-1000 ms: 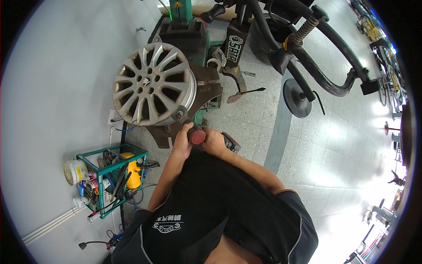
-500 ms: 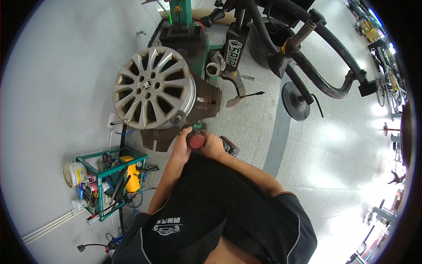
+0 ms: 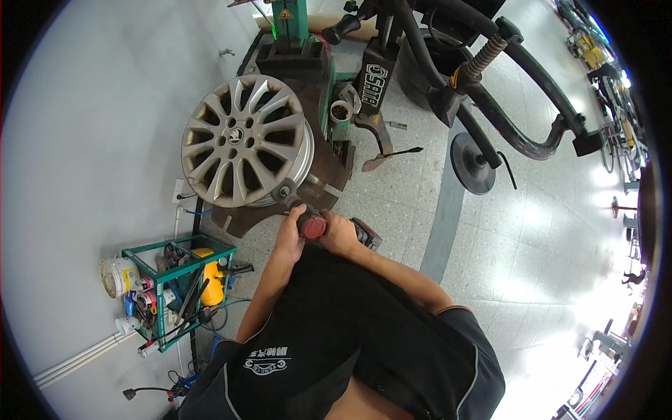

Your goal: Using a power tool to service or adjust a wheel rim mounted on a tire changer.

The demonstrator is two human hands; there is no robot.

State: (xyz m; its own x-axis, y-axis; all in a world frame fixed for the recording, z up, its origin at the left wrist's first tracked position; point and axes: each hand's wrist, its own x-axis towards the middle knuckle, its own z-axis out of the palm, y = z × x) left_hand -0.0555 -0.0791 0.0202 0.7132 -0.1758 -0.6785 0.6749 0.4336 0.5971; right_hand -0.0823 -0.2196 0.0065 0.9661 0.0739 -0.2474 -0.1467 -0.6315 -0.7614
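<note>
Both my hands hold a red and black cordless power tool (image 3: 313,225) with a small round disc (image 3: 283,192) at its tip. My left hand (image 3: 288,232) is closed around its front part, just behind the disc. Around the grip, near the battery, my right hand (image 3: 339,232) is wrapped. The disc meets the near right edge of a silver multi-spoke wheel rim (image 3: 271,129), though exact contact is too small to tell. Face up and without a tyre, the rim rests on the brown turntable (image 3: 329,168) of a tyre changer.
The tyre changer's green column (image 3: 290,28) stands behind the rim, its black arms (image 3: 514,133) reaching to the right. A green rack (image 3: 175,266) with bottles and tools is at the lower left by the grey wall (image 3: 91,140). A white bucket (image 3: 117,277) hangs beside it.
The rim and the turntable under it have turned clockwise by a small amount. My hands and the power tool stay nearly in the same place.
</note>
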